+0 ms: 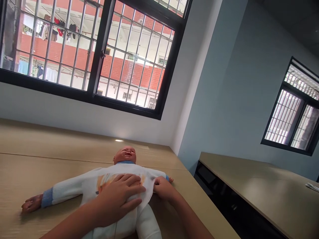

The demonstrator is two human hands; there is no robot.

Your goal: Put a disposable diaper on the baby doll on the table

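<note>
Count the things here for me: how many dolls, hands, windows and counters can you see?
Dolls: 1, baby doll
Hands: 2, left hand, right hand
Windows: 2, large window, side window
Counters: 2, near counter, far counter
Total: 7

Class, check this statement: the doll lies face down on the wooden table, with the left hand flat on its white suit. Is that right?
Not quite: the head view shows the doll lying face up. The rest stands: it is on the wooden table, with the left hand flat on its white suit.
</note>
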